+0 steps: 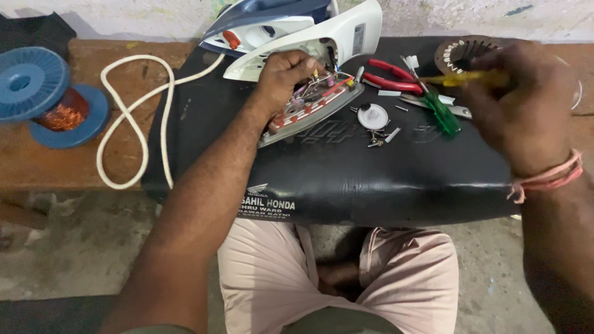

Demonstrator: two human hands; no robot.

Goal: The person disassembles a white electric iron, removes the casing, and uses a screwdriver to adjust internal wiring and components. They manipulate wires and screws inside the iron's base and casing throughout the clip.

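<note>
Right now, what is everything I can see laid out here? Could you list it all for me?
Iron shell: one, white and blue, tipped up at the back of the black cushion.
Iron base: one, metal with wiring showing, on the cushion.
Black cushion: one, lying across the wooden bench.
Wooden bench: one, brown.
White cord: one, looped on the bench.
Wire spool: one, blue with copper wire, at the bench's left end.
Pliers: one, red handles, on the cushion.
Green screwdriver: one, beside the pliers.
White disc: one, with small screws near it.
Toothed metal ring: one, back right.
Left hand: on the iron base's wiring.
Right hand: holding a yellow tool.
</note>
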